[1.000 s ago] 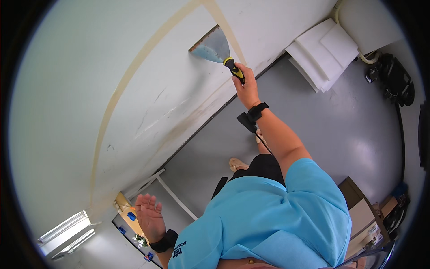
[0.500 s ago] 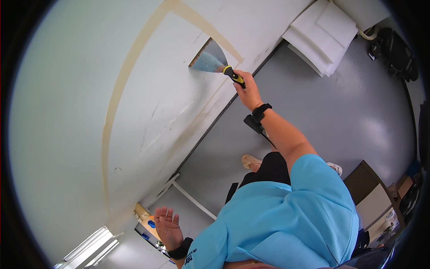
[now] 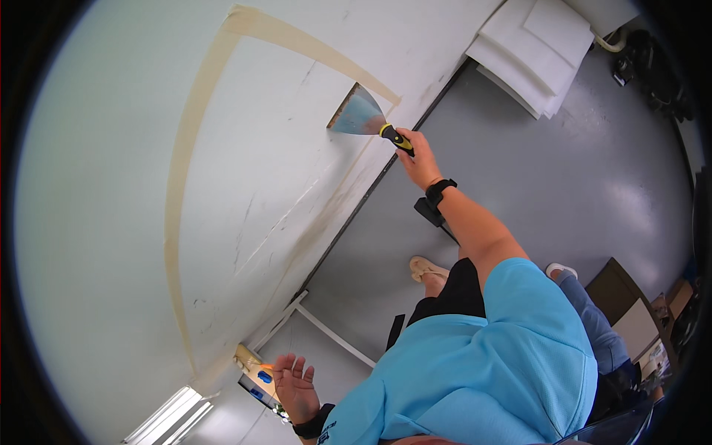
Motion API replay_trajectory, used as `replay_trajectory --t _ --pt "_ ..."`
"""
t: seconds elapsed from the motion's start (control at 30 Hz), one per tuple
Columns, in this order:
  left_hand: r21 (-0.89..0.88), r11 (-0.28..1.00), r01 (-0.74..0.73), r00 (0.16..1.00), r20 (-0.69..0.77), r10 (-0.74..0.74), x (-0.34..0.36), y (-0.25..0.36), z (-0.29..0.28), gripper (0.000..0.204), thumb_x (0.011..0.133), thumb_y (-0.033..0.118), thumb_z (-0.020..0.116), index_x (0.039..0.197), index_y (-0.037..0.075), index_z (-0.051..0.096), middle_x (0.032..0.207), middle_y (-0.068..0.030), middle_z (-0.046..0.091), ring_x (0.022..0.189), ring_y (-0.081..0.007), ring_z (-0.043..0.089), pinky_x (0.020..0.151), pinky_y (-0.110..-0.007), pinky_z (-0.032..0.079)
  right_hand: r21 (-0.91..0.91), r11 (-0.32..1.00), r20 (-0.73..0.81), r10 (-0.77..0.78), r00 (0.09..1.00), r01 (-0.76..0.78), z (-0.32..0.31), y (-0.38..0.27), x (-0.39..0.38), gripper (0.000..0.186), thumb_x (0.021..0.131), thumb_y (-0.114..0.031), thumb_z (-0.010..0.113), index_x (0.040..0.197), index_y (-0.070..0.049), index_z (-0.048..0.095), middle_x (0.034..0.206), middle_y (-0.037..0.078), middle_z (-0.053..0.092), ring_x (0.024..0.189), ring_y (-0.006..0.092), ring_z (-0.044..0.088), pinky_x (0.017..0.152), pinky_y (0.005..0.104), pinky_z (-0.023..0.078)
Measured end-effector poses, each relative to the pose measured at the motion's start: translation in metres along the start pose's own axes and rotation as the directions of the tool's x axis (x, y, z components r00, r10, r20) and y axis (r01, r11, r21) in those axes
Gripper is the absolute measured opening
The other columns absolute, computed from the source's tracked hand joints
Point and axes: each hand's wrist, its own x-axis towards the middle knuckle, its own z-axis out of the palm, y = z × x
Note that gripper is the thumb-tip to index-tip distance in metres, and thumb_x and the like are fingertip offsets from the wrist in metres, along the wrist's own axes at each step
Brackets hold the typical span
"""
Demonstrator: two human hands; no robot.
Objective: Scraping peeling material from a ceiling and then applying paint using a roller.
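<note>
My right hand (image 3: 421,161) is closed around the black and yellow handle of a putty knife (image 3: 361,113). Its wide metal blade reaches up and left to the white wall (image 3: 245,156); whether the edge presses on the surface I cannot tell. Beige masking tape (image 3: 185,148) frames an area of this wall, and the blade is inside that frame, near its right-hand strip. Scratches and smudges mark the wall below the blade. My left hand (image 3: 297,389) is raised at the lower left, empty, its fingers apart.
White sheets (image 3: 530,55) are stacked by the wall's foot at the upper right. Black bags (image 3: 656,74) lie beyond them on the grey floor (image 3: 549,178). A white metal frame (image 3: 334,337) stands low by the wall. Another person's jeans-clad leg (image 3: 593,319) is close behind me on the right.
My right hand and the putty knife have moved a little down and right along the wall. My view has shifted slightly. More of the other person's leg shows.
</note>
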Motion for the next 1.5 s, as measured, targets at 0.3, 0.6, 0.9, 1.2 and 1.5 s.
replay_trajectory --t 0.3,0.6,0.9,1.2,1.5 --pt "0.065 0.997 0.041 0.999 0.011 -0.042 0.006 0.03 -0.001 0.027 0.089 0.019 0.044 0.115 0.011 0.043 0.108 -0.004 0.052 0.093 -0.0172 0.052 0.076 -0.032 0.044 -0.105 0.99 0.013 0.091 0.996 -0.089 0.002 0.01 0.007 0.043 0.072 0.004 0.057 0.111 -0.013 0.047 0.095 0.012 0.05 0.091 0.0324 0.047 0.079 0.0392 0.04" --pt "0.049 0.995 0.087 0.996 0.007 -0.087 0.031 -0.004 0.014 0.027 0.086 0.01 0.046 0.113 0.006 0.044 0.109 -0.0085 0.05 0.096 -0.0201 0.052 0.075 -0.032 0.047 -0.195 0.973 0.008 0.125 0.992 -0.121 0.003 0.08 0.001 0.044 0.073 0.003 0.056 0.112 -0.014 0.047 0.095 0.012 0.051 0.09 0.034 0.049 0.078 0.0393 0.042" --pt "0.059 0.983 0.174 0.985 -0.002 -0.174 0.052 -0.013 0.004 0.026 0.085 0.006 0.044 0.111 0.005 0.044 0.11 -0.0087 0.049 0.097 -0.0191 0.051 0.077 -0.03 0.046 -0.28 0.949 0.027 0.159 0.987 -0.145 0.019 0.115 -0.013 0.044 0.074 0.002 0.056 0.114 -0.013 0.046 0.101 0.016 0.051 0.095 0.0349 0.049 0.082 0.0397 0.041" --pt "0.058 0.984 0.167 0.985 0.036 -0.169 0.059 -0.031 -0.032 0.024 0.087 0.01 0.044 0.111 0.007 0.045 0.11 -0.0075 0.05 0.097 -0.0185 0.052 0.077 -0.03 0.047 -0.297 0.945 0.076 0.169 0.983 -0.14 0.034 0.126 -0.031 0.044 0.073 0.002 0.056 0.115 -0.011 0.046 0.104 0.016 0.051 0.097 0.0341 0.048 0.084 0.038 0.04" --pt "-0.04 0.982 0.187 0.982 0.014 -0.187 0.05 -0.049 -0.096 0.025 0.087 0.008 0.042 0.112 0.006 0.044 0.111 -0.0072 0.048 0.099 -0.0176 0.05 0.079 -0.029 0.045 -0.456 0.889 0.27 0.175 0.947 -0.034 0.041 0.108 -0.063 0.045 0.074 -0.001 0.055 0.116 -0.01 0.043 0.104 0.019 0.052 0.098 0.0366 0.048 0.083 0.041 0.04"
